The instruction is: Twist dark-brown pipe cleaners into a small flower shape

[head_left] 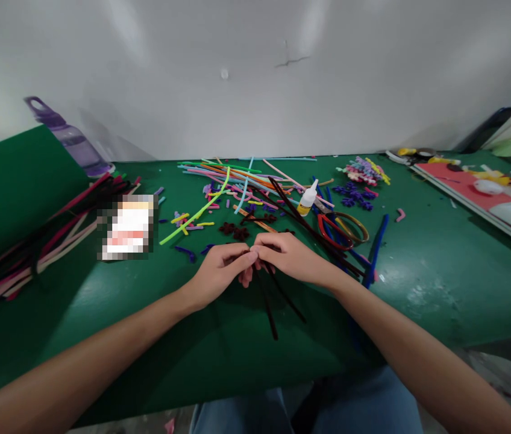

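Note:
My left hand (222,268) and my right hand (285,253) meet fingertip to fingertip over the front of the green table. Both are closed in a pinch on a dark brown pipe cleaner (267,304), whose two loose ends hang down toward me. The part between my fingers is hidden. Just beyond my hands lie brown pipe cleaner flower shapes (234,231). To the right are scissors (335,232) with red handle loops, a small white glue bottle (308,198) standing upright, and long dark brown pipe cleaners (310,226).
Colourful pipe cleaners (219,172) and short cut pieces are strewn behind my hands. A purple water bottle (72,141) and a bundle of pipe cleaners (52,247) are at left. Purple flower shapes (354,196) and a red-covered book (452,187) lie at right. A pale wall (255,108) backs the table.

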The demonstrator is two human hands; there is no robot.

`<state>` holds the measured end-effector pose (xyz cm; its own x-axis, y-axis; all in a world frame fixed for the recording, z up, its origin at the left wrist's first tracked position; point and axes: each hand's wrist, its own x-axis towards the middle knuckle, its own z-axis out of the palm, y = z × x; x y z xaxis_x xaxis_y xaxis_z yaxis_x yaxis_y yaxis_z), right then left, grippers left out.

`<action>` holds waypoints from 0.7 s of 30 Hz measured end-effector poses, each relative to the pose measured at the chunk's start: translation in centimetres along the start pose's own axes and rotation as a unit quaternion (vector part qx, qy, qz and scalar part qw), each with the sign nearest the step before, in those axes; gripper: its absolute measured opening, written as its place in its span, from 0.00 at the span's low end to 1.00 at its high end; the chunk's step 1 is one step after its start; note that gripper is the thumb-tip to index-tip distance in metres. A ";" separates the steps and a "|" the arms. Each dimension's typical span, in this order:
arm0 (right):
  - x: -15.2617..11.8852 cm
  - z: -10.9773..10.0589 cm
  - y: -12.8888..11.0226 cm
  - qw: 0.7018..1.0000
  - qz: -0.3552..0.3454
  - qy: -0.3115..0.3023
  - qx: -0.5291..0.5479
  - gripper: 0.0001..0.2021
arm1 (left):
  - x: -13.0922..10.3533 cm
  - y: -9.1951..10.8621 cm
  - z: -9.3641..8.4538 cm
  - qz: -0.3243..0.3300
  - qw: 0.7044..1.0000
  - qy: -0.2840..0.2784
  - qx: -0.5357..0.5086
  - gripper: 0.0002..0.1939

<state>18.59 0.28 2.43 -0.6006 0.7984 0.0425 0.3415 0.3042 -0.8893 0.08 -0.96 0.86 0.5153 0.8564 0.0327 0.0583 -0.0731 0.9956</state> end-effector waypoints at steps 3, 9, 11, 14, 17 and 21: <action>0.0 0.0 -0.1 1.000 0.002 -0.002 0.001 0.18 | 0.0 -0.1 0.0 0.000 1.000 -0.001 0.000 0.14; 0.0 0.0 -0.1 1.000 0.008 0.000 -0.007 0.18 | 0.0 -0.1 -0.1 -0.001 1.000 0.002 0.007 0.15; 0.0 0.0 -0.1 1.000 0.010 0.001 -0.012 0.18 | 0.0 -0.1 -0.1 -0.001 1.000 0.003 0.009 0.15; 0.0 0.0 0.0 1.000 0.011 0.000 -0.013 0.18 | 0.0 -0.1 0.0 -0.001 1.000 0.003 0.013 0.15; 0.0 0.0 0.0 1.000 0.011 0.000 -0.017 0.18 | 0.0 -0.2 0.0 -0.003 1.000 0.003 0.013 0.15; 0.0 0.0 0.1 1.000 0.012 0.002 -0.028 0.15 | 0.1 -0.2 0.0 -0.007 1.000 0.004 0.018 0.16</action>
<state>18.60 0.30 2.32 -0.5890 0.8078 0.0224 0.3961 0.3127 -0.8633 0.07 -0.85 0.63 0.5073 0.8615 0.0206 0.0954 -0.0799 0.9922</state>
